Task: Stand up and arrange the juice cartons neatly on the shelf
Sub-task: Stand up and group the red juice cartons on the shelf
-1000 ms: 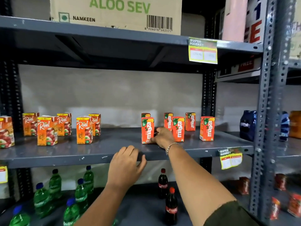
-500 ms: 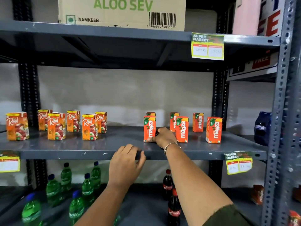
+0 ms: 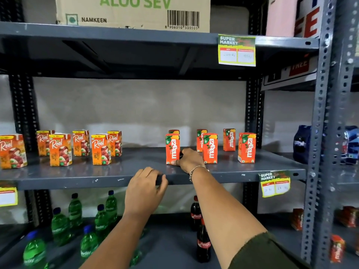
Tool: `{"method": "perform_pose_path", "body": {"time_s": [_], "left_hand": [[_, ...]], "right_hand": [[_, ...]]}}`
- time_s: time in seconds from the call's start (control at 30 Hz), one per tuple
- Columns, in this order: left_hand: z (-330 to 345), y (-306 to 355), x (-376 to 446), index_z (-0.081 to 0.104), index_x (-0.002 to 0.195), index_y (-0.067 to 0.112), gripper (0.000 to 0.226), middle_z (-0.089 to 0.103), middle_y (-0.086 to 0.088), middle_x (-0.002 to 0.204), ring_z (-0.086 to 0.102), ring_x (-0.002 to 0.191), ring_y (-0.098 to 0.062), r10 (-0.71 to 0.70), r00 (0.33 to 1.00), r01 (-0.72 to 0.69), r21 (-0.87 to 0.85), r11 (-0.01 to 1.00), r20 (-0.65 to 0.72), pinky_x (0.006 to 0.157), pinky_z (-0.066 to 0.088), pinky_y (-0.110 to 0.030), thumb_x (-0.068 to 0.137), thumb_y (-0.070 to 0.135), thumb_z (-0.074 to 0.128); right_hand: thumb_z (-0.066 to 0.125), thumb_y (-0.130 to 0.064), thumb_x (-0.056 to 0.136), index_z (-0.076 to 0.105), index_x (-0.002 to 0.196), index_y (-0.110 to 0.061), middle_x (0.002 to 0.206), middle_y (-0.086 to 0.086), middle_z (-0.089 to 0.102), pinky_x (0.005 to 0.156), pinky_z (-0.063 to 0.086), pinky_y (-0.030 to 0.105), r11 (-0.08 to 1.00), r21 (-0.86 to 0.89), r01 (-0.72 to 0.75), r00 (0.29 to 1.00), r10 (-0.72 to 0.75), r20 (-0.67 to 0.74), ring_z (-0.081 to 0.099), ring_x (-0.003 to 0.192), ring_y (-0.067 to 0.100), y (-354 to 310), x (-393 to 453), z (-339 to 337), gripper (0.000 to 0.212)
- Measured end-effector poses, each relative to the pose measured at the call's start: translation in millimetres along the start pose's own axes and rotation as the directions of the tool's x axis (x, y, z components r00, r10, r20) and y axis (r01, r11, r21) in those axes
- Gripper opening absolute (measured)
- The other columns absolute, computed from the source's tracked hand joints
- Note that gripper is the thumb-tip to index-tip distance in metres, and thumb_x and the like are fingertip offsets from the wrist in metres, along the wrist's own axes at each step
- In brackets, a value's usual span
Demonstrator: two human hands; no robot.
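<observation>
I see little change over the last second beyond the head camera drifting: my right hand (image 3: 189, 159) has stayed low against the front Maaza carton (image 3: 172, 148), thumb and fingers pinching its base. That carton stands upright near the shelf (image 3: 77, 176) edge (the others are scattered behind and to the right). My left hand (image 3: 144, 193) still curls over the shelf lip, so I judge I'm only nudging it into line

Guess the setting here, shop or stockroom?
Most likely a small grocery shop aisle. Grey metal shelf carries "Super Market" price tags, rows of juice cartons face outward, and Sprite bottles stand below. The carton of Aloo Sev on top hints at stock storage too.
</observation>
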State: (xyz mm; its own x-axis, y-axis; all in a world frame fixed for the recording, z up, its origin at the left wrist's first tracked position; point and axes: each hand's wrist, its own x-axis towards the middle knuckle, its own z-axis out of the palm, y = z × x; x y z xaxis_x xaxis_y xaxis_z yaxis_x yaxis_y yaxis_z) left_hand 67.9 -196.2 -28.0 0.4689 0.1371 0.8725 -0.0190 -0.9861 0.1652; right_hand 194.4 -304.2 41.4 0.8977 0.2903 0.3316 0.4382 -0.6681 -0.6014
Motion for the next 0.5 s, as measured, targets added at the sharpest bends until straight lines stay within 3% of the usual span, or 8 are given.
{"method": "perform_pose_path", "body": {"time_s": [0.2, 0.37, 0.5], "left_hand": [[1, 0, 0, 0.068, 0.076, 0.013, 0.017, 0.064, -0.001, 0.071, 0.057, 0.066, -0.020, -0.005, 1.000, 0.005, -0.019, 1.000, -0.021, 0.058, 0.046, -0.030, 0.080, 0.027, 0.060], [-3, 1, 0, 0.069, 0.080, 0.015, 0.020, 0.065, 0.002, 0.075, 0.058, 0.070, -0.017, -0.003, 1.000, 0.004, -0.043, 0.999, 0.019, 0.062, 0.047, -0.027, 0.082, 0.031, 0.057], [-13, -2, 5, 0.069, 0.093, 0.018, 0.026, 0.065, 0.004, 0.089, 0.057, 0.084, -0.014, 0.033, 0.992, -0.027, -0.050, 0.998, 0.122, 0.075, 0.049, -0.028, 0.087, 0.035, 0.050]], "right_hand": [[0.066, -0.032, 0.086, 0.064, 0.110, -0.011, 0.116, 0.009, 0.070, 0.088, 0.050, 0.038, 1.000, 0.004, 0.004, 1.000, -0.004, -0.010, 0.065, 0.106, 0.028, -1, -1, 0, 0.033], [0.069, -0.029, 0.082, 0.066, 0.105, -0.011, 0.113, 0.010, 0.071, 0.084, 0.050, 0.036, 1.000, 0.021, -0.005, 0.999, 0.005, -0.044, 0.066, 0.103, 0.029, 3, 1, 2, 0.029], [0.081, -0.022, 0.071, 0.062, 0.092, -0.012, 0.100, 0.010, 0.071, 0.074, 0.045, 0.030, 0.997, 0.076, 0.030, 0.980, -0.014, -0.199, 0.067, 0.096, 0.030, 7, -7, 0, 0.030]]}}
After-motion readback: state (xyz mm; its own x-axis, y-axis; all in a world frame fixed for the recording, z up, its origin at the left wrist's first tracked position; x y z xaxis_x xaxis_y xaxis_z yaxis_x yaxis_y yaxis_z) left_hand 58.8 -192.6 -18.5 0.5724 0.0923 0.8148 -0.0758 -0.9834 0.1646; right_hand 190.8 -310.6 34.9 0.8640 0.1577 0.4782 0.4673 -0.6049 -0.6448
